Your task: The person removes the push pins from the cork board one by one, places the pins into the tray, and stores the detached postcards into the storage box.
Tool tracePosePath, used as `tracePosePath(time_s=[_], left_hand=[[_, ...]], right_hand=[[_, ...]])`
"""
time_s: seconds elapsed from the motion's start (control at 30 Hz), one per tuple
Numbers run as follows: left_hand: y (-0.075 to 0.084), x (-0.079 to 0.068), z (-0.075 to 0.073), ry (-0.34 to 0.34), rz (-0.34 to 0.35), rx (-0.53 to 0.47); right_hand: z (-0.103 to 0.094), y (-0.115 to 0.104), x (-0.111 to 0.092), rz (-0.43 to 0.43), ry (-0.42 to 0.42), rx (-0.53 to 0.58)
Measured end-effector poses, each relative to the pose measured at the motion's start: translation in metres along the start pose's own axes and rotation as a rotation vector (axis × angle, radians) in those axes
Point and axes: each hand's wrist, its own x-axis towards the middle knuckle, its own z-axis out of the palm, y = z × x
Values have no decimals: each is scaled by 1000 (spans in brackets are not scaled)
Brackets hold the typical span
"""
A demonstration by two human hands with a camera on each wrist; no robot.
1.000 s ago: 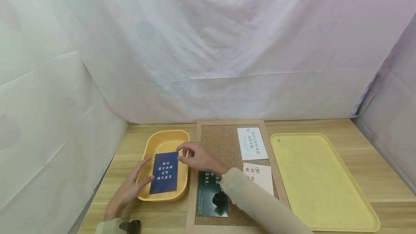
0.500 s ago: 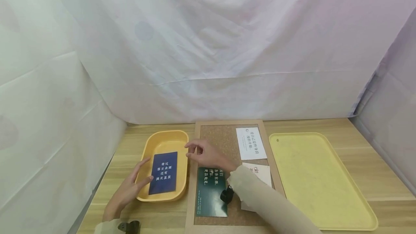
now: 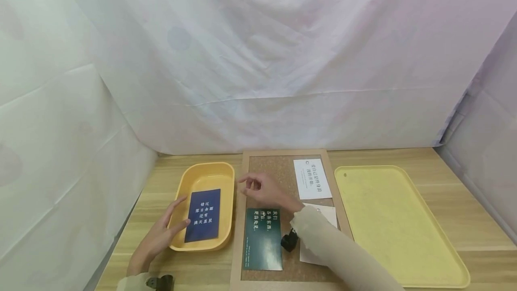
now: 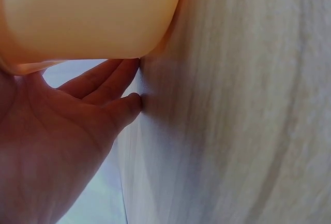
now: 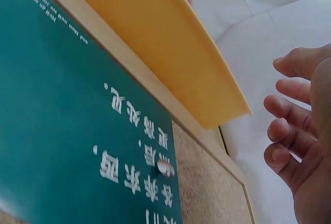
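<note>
My left hand holds the left rim of a deep yellow tray, thumb over the rim; the left wrist view has its fingers outside the tray wall, fingertips at the tabletop. A dark blue card with white Chinese writing lies in the tray. Over the corkboard, my right hand hovers beside the tray with loosely curled fingers, nothing in them. Below it a green card lies on the board, a small white pin on its face in the right wrist view.
Two white cards, an upper one and a lower one, lie on the board's right half; the right sleeve partly hides the lower. A flat yellow tray stands to the right. A white curtain hangs behind the table.
My right hand has drawn back to the right, from the blue card's upper right corner to over the board. More of the green card shows. The left hand has stayed put.
</note>
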Motion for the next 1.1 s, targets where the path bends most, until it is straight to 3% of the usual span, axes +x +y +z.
tracePosePath(time_s=[0.5, 1.1], left_hand=[[1, -1, -1, -12, -14, -8], [-2, 0, -1, -4, 4, -21]], right_hand=[[-23, 19, -11, 65, 35, 3], [-61, 47, -32, 137, 154, -149]])
